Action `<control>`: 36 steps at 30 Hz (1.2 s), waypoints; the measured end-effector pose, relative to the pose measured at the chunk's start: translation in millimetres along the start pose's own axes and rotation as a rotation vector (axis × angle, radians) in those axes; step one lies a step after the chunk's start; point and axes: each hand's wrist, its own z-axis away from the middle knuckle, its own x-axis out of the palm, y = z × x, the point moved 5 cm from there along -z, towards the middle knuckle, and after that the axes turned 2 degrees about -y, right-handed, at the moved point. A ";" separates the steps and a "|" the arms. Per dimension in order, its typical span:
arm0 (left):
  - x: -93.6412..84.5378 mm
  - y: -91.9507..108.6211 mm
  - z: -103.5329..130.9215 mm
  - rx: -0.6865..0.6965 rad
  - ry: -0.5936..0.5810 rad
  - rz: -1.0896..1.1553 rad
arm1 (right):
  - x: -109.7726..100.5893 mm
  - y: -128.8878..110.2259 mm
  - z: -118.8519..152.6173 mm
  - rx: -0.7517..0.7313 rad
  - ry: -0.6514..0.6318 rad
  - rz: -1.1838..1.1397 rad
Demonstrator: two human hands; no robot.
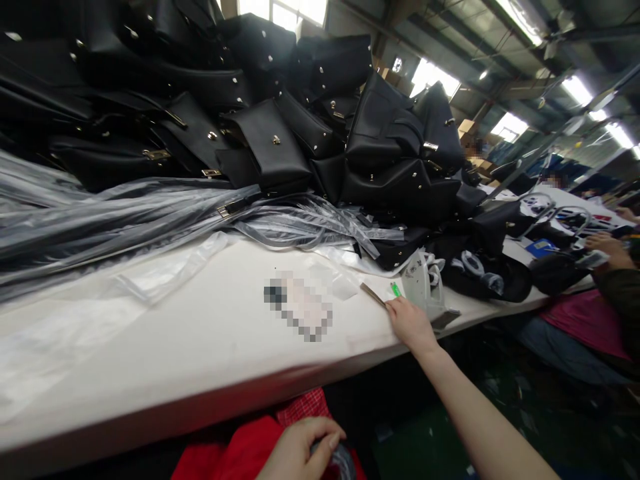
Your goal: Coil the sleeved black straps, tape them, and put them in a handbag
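My right hand (411, 325) reaches to the front of the white table (200, 340), its fingers closed on the end of a thin, brownish metal-looking strip (373, 294); its exact kind is unclear. Just beyond the fingers lie a small green object (395, 289) and a pale grey-white holder-like item (423, 283). Low in the view, above a red garment (240, 453), my left hand (306, 448) curls around a dark bundle in clear plastic (343, 461). Most of that bundle is hidden by the hand and the frame's edge.
Black handbags (280, 143) with gold-coloured fittings are heaped along the back. Plastic-wrapped straps (150, 217) lie before them. A blurred-out flat object (305, 307) rests mid-table. A black bag (487, 277) holds wrapped items. Another person's hand (603, 248) shows at the right.
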 end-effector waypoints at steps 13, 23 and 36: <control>-2.3 6.9 6.2 0.001 -0.006 0.005 | -11.1 -0.8 2.3 0.081 0.137 -0.119; -1.1 14.4 12.3 -0.015 0.053 0.038 | 0.4 -2.7 20.4 0.101 0.089 -0.483; -2.3 18.1 16.0 0.006 0.059 0.048 | 11.0 5.0 7.8 0.151 0.038 -0.564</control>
